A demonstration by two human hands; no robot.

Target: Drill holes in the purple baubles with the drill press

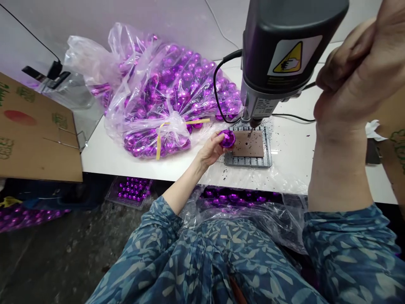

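Note:
A shiny purple faceted ball (227, 139) is held in the fingers of my left hand (213, 148), at the left edge of a brown board (253, 145). That board has a small hole and lies on a grey slotted metal base (248, 161) strewn with dark shavings. Over it stands a black drill press (291, 46) with a yellow warning label, its chuck above the board. My right hand (351, 67) is raised at the machine's right side with its fingers curled; what they grip, if anything, is hidden.
Clear plastic bags full of purple balls (177, 88) lie at the back left of the white table (291, 169). Cardboard boxes (38, 135) flank it. Below the front edge are more purple balls (237, 198) in plastic and a clear tray (133, 190). Black cables run behind the drill.

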